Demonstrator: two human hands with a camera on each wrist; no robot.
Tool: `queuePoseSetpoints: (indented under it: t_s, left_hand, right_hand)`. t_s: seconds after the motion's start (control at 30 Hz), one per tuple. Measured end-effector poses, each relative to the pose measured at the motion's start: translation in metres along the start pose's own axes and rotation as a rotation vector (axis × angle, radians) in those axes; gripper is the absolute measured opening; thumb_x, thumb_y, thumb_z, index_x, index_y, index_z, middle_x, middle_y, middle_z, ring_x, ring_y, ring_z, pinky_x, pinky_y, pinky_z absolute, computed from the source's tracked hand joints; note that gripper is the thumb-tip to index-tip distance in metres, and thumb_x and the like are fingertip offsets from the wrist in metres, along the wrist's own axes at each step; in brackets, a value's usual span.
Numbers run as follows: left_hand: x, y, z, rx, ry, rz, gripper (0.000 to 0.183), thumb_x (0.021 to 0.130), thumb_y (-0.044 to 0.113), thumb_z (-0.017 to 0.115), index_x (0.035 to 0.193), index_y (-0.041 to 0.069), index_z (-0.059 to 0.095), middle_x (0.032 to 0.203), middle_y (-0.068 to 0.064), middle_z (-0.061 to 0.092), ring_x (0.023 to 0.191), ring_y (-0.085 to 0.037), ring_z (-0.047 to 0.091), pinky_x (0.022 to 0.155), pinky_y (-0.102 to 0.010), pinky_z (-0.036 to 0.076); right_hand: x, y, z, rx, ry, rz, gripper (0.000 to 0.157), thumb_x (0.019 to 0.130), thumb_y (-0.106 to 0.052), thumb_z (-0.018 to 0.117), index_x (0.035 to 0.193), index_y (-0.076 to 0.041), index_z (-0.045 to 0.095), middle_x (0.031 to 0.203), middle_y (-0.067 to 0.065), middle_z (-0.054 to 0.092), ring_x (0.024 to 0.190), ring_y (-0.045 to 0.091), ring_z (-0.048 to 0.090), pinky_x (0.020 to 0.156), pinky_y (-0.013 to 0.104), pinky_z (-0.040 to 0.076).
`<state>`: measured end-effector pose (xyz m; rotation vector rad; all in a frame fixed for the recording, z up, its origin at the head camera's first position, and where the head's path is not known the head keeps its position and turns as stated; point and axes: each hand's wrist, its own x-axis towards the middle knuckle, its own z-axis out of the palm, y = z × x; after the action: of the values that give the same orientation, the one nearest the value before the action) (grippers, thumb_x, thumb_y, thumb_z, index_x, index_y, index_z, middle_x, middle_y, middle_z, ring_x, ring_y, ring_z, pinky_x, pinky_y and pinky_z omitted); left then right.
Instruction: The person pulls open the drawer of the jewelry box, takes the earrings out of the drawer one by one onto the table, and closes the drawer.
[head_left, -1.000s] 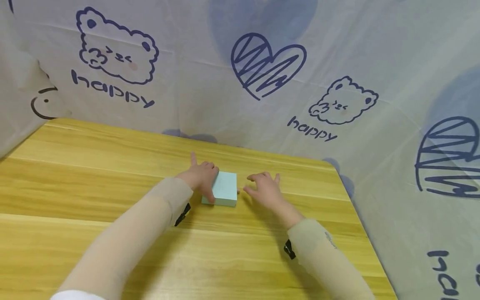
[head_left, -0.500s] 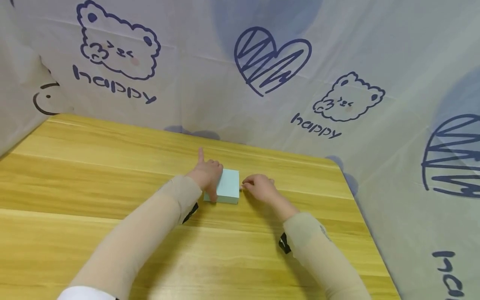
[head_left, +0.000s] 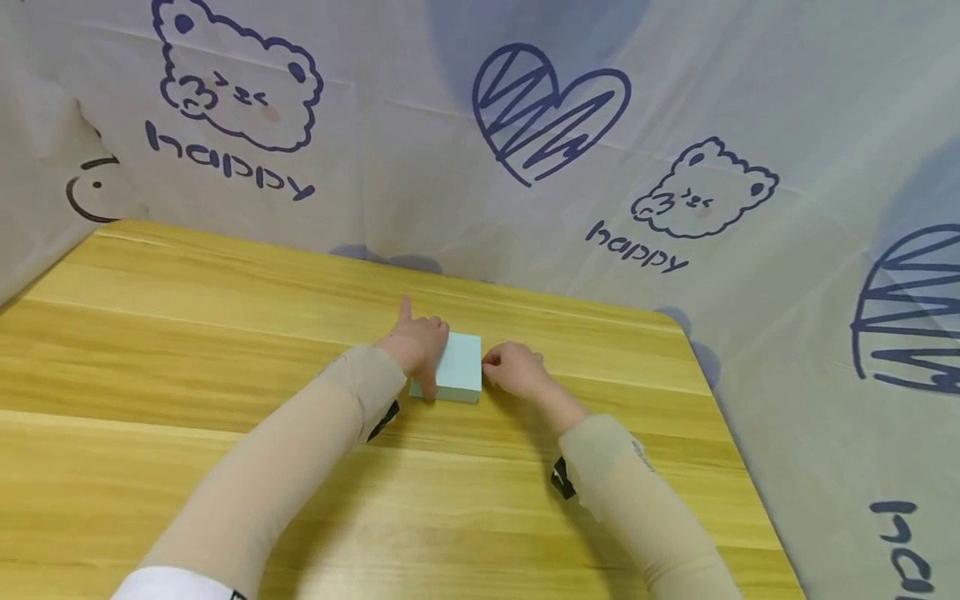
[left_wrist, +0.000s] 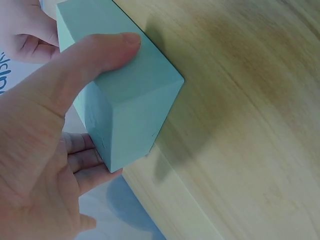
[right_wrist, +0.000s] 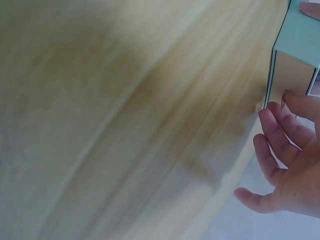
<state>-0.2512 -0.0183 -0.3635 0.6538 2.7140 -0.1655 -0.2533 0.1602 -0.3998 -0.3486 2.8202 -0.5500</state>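
A pale mint-green box point(head_left: 462, 365) lies on the wooden table. My left hand point(head_left: 420, 346) grips its left end; in the left wrist view the thumb presses along one face and the other fingers reach round the far side. At the box's right end, my right hand point(head_left: 517, 371) pinches a small thin ribbon loop point(right_wrist: 283, 102) between thumb and forefinger. That loop stands out from a pinkish-brown end panel point(right_wrist: 292, 75) framed by the green shell. The remaining right fingers are loosely bent beside the table edge in the right wrist view.
The wood-grain table point(head_left: 225, 350) spreads around both hands. Behind it and at its right side hangs a pale cloth point(head_left: 405, 167) printed with bears, hearts and the word "happy".
My right hand has moved left to the box's end, and its thumb and forefinger have come together on the ribbon loop. My left hand stays on the box.
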Motion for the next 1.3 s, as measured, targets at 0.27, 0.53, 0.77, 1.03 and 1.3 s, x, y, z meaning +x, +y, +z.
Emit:
queuePoseSetpoints:
  t_s: [0.27,0.53,0.77,1.03,1.3]
  left_hand:
    - [-0.0039,0.0007,-0.0028,-0.023,0.001,0.012,0.101,0.065,0.047,0.081,0.141,0.0,0.034,0.142,-0.014,0.043,0.128,-0.03,0.046,0.114,-0.061,0.004]
    - [-0.0032,0.001,-0.0031,-0.017,-0.001,0.018,0.101,0.065,0.048,0.08,0.141,0.0,0.034,0.141,-0.014,0.043,0.127,-0.03,0.046,0.114,-0.062,0.005]
    - [-0.0027,-0.0002,-0.0024,-0.029,-0.001,0.011,0.1,0.065,0.047,0.081,0.14,0.0,0.035,0.139,-0.014,0.045,0.125,-0.03,0.048,0.114,-0.061,0.006]
    - [-0.0023,-0.001,-0.0019,-0.024,-0.003,0.009,0.101,0.065,0.049,0.081,0.141,0.0,0.034,0.14,-0.014,0.044,0.125,-0.03,0.048,0.114,-0.061,0.006]
    - [-0.0034,-0.0011,-0.0025,-0.014,-0.007,0.01,0.1,0.066,0.048,0.08,0.141,0.001,0.033,0.142,-0.013,0.042,0.127,-0.03,0.047,0.114,-0.062,0.004]
  right_hand:
    - [0.0005,-0.0032,0.0005,0.002,0.0,0.01,0.02,0.094,-0.015,0.053,0.081,-0.009,0.067,0.064,-0.001,0.058,0.07,0.015,0.051,0.093,0.051,0.036]
    - [0.0,-0.0046,-0.0001,0.004,-0.005,0.037,0.03,0.095,-0.013,0.051,0.065,-0.014,0.051,0.062,-0.003,0.047,0.067,0.014,0.04,0.097,0.052,0.03]
    - [-0.001,0.0002,-0.0038,0.0,-0.008,0.026,0.038,0.094,-0.011,0.048,0.057,-0.015,0.039,0.054,-0.004,0.033,0.059,0.013,0.03,0.09,0.049,0.027]
    - [-0.0027,0.0033,-0.0054,0.007,-0.03,0.032,0.043,0.097,-0.015,0.047,0.057,-0.017,0.034,0.051,-0.003,0.028,0.056,0.014,0.028,0.085,0.047,0.024]
    - [-0.005,0.0035,-0.0076,-0.035,-0.032,0.024,0.037,0.096,-0.013,0.047,0.06,-0.015,0.039,0.054,-0.003,0.031,0.057,0.013,0.031,0.076,0.038,0.03]
